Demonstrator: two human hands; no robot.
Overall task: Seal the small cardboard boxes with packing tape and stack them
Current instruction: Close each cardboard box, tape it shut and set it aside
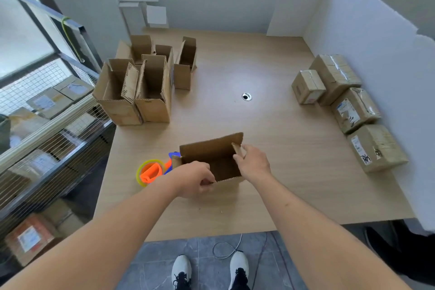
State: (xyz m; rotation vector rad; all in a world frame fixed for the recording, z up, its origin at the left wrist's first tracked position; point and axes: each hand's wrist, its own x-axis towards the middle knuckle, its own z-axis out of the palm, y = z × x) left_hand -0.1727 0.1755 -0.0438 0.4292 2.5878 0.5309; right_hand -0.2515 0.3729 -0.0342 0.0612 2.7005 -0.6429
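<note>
An open small cardboard box (211,153) stands on the wooden table (270,143) near its front edge, flaps up. My left hand (194,179) pinches the box's near flap at its edge. My right hand (253,162) holds the right side flap with thumb and fingers. An orange and blue tape dispenser (153,172) with a yellow roll lies just left of the box. Several open empty boxes (143,87) stand at the table's back left. Several taped boxes (348,106) sit in a row along the right side.
White partition boards (367,37) wall the table's right side and back. A round cable hole (247,96) marks the table's middle. A wire rack (47,129) with parcels stands to the left. A white cable (226,249) lies on the floor by my shoes.
</note>
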